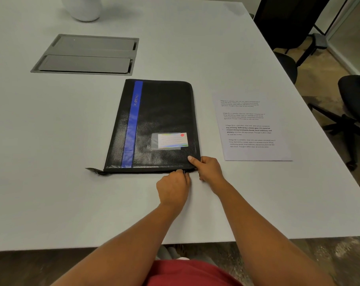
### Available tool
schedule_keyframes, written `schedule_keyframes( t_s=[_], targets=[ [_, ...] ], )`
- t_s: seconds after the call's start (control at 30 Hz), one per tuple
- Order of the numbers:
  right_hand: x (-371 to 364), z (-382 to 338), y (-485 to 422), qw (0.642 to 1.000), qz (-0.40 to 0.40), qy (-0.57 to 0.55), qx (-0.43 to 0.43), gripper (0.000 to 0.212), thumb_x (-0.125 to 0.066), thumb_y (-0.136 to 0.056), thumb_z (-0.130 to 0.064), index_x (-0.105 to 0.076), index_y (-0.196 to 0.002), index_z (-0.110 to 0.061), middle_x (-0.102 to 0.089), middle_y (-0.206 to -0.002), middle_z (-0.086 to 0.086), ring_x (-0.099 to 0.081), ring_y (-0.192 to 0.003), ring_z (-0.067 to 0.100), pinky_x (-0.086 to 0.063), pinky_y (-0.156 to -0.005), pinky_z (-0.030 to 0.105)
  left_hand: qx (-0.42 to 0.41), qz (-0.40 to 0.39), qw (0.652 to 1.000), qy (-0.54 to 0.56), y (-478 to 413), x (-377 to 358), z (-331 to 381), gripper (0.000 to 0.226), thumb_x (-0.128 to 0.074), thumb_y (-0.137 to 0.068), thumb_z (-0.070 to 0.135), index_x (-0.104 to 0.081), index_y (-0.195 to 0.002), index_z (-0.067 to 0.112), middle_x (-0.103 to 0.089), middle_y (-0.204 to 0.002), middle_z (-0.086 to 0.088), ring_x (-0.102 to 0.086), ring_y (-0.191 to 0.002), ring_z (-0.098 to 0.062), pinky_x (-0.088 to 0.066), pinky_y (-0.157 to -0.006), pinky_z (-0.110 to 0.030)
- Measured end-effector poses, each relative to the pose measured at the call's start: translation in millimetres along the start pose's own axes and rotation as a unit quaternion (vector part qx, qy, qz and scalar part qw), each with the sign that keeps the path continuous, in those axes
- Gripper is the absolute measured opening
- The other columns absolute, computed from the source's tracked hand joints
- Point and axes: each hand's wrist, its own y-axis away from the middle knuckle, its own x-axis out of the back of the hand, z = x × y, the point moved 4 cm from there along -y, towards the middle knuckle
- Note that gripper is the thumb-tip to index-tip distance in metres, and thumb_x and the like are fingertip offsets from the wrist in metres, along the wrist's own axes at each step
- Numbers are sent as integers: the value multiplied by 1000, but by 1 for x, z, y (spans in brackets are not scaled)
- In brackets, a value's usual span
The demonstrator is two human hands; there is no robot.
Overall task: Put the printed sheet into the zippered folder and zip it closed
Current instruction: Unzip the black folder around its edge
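Observation:
A black zippered folder (158,120) with a blue stripe and a label card lies flat and closed in the middle of the grey table (51,182). The printed sheet (251,129) lies flat on the table just right of it, apart from the folder. My left hand (174,189) is at the folder's near edge, fingers pinched on the dark zipper pull (184,172) close to the near right corner. My right hand (208,169) grips that near right corner, thumb on top of the cover.
A recessed grey cable hatch (88,54) sits in the table beyond the folder. A white vase base (84,9) stands at the far left. Black office chairs (354,104) stand off the table's right edge. The table's near edge runs just below my forearms.

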Motion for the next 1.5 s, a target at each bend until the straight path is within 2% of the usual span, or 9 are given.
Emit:
schedule_keyframes(
  t_s=[0.17, 0.33, 0.43, 0.57, 0.83, 1.03, 1.33, 1.5],
  targets=[
    [0, 2, -1, 999, 26, 25, 12, 47, -66, -79, -43, -37, -54, -14, -47, -48, 5, -44, -43, 21, -39, -53, 30, -46, -13, 999, -17, -1, 0, -2, 39, -30, -99, 34, -62, -96, 12, -69, -97, -9, -66, -89, -29, -32, -62, -28],
    [-1, 2, -2, 996, 61, 53, 26, 52, -66, -79, -42, -31, -50, -17, -44, -52, 4, -47, -59, 25, -37, -59, 33, -30, -22, 999, -7, 1, 2, -4, 42, -29, -99, 33, -65, -90, 13, -69, -94, -10, -65, -88, -31, -32, -62, -29],
    [-1, 2, -1, 995, 72, 58, 26, 52, -65, -80, -42, -30, -50, -17, -44, -48, 3, -48, -51, 26, -41, -60, 36, -17, -20, 1000, 0, 1, 3, -6, 42, -30, -99, 34, -65, -87, 14, -69, -91, -9, -65, -86, -30, -33, -61, -29],
    [-2, 1, 0, 995, 83, 55, 23, 51, -65, -80, -41, -31, -50, -18, -45, -47, 1, -45, -40, 19, -45, -60, 36, -7, -21, 1000, 6, 2, 3, -7, 42, -31, -99, 35, -65, -89, 14, -69, -93, -9, -65, -87, -30, -33, -62, -30],
    [-2, 0, 2, 994, 93, 59, 26, 51, -65, -81, -39, -31, -49, -17, -46, -47, 3, -49, -50, 26, -51, -65, 43, 7, -24, 1000, 2, 2, 4, -7, 41, -30, -99, 33, -66, -91, 13, -69, -93, -10, -65, -87, -30, -33, -62, -29],
    [-3, 1, 3, 994, 99, 52, 18, 48, -65, -81, -39, -35, -51, -16, -48, -50, 2, -47, -41, 18, -52, -65, 41, 29, -34, 999, 10, 2, 4, -5, 40, -31, -99, 31, -65, -93, 11, -68, -96, -10, -64, -90, -30, -33, -63, -30],
    [-2, -1, 5, 994, 97, 39, 20, 45, -64, -82, -39, -38, -53, -15, -49, -52, 3, -47, -42, 17, -50, -63, 37, 33, -34, 999, 20, 1, 5, -8, 42, -32, -99, 34, -66, -92, 11, -69, -96, -11, -64, -91, -31, -35, -64, -30],
    [0, -1, 10, 993, 91, 41, 59, 43, -62, -84, -37, -39, -54, -17, -49, -53, 3, -47, -47, 19, -45, -61, 32, 29, -33, 999, 19, 0, 5, -10, 44, -31, -99, 34, -67, -92, 11, -69, -97, -11, -64, -92, -32, -37, -65, -31]
  ],
)
